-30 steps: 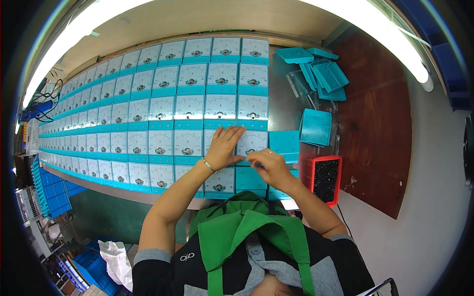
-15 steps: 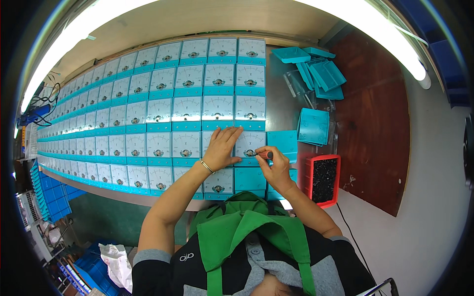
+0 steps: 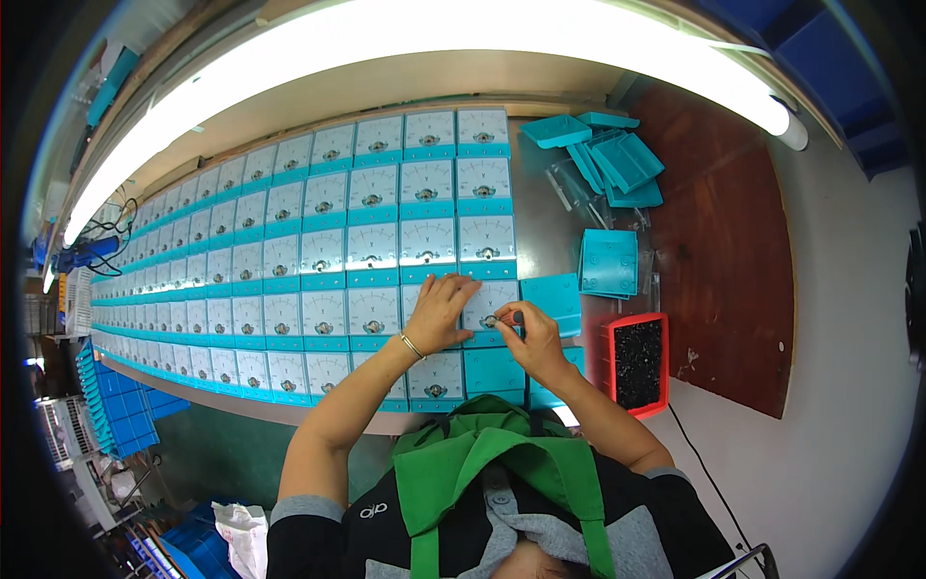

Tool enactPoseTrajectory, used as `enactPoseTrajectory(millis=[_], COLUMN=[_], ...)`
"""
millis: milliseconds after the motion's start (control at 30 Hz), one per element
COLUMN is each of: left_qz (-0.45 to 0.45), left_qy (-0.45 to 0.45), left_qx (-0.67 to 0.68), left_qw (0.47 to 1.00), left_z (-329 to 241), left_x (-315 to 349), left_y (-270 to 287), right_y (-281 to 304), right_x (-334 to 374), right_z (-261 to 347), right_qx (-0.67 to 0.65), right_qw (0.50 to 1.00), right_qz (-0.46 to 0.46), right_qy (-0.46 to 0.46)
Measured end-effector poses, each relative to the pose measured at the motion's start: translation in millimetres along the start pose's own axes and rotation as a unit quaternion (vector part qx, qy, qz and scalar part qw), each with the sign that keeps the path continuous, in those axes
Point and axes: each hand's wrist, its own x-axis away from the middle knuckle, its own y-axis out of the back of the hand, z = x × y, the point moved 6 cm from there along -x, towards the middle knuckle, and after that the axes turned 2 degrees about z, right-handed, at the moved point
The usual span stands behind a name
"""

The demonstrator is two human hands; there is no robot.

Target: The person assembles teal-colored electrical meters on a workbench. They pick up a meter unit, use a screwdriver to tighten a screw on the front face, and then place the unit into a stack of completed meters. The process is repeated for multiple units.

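My right hand [image 3: 536,349] pinches a small screwdriver [image 3: 514,317] with a red and dark handle. Its tip reaches the lower middle of a panel meter [image 3: 494,299] with a white dial and a teal base. My left hand [image 3: 441,311], fingers spread, lies across the left edge of that meter and its neighbour. Whether the tip sits in a screw is too small to tell. Right of this meter lies a teal case part [image 3: 552,301], and in front of it another flat teal piece [image 3: 493,372].
Rows of similar meters [image 3: 372,185] cover the table to the left. A red bin [image 3: 666,372] of small dark parts stands at the right. Behind it are stacked teal cases [image 3: 610,261] and a loose pile of teal trays [image 3: 627,159]. A lamp tube [image 3: 463,27] hangs above.
The whole view has tilted, so the table sits lower in the picture. Both hands stay at the same meter; the screwdriver remains in my right hand.
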Motion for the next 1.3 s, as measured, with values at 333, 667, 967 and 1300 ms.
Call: enactPoseTrajectory(millis=[333, 667, 967, 1300], left_qz=[0.019, 0.025, -0.009, 0.022], left_qy=[-0.106, -0.078, -0.005, -0.088], left_qx=[-0.027, 0.078, -0.022, -0.069], left_qw=[0.994, 0.994, 1.000, 0.993], left_z=[-78.1, 19.1, 51.0, -17.6], left_x=[-45.4, -52.9, -85.6, -130.9], left_y=[-9.9, -19.9, 35.0, -2.2], right_y=[70.4, 21.6, 23.5, 93.7], right_x=[-17.3, -69.9, -80.2, -73.1], right_z=[-23.1, -40.8, -35.0, -43.4], right_qx=[-0.138, -0.152, -0.105, -0.201], right_qw=[0.968, 0.982, 0.990, 0.929], right_qz=[-0.207, -0.112, -0.090, -0.309], right_qy=[-0.016, 0.000, -0.007, 0.012])
